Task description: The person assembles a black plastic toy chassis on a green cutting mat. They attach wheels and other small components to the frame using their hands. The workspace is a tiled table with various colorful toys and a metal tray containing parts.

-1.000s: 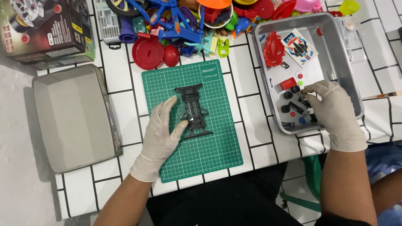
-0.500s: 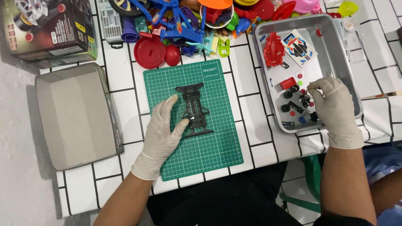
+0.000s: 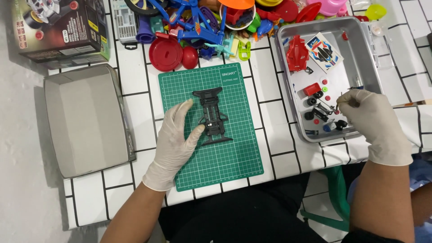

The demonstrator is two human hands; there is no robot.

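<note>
Black toy chassis (image 3: 211, 115) steadied by left hand (image 3: 176, 143) on green mat (image 3: 234, 157), right hand (image 3: 372, 123) pinching thin metal part (image 3: 345, 95) — over tray (image 3: 288, 96)

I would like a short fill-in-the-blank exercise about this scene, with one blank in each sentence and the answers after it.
1. The black chassis lies on a ______ cutting mat.
2. The left hand steadies the chassis, and both hands wear white ______.
3. The right hand picks small parts from the metal ______, to the right of the mat.
4. The red body shell lies ______ that tray.

Answers: green; gloves; tray; inside
</note>
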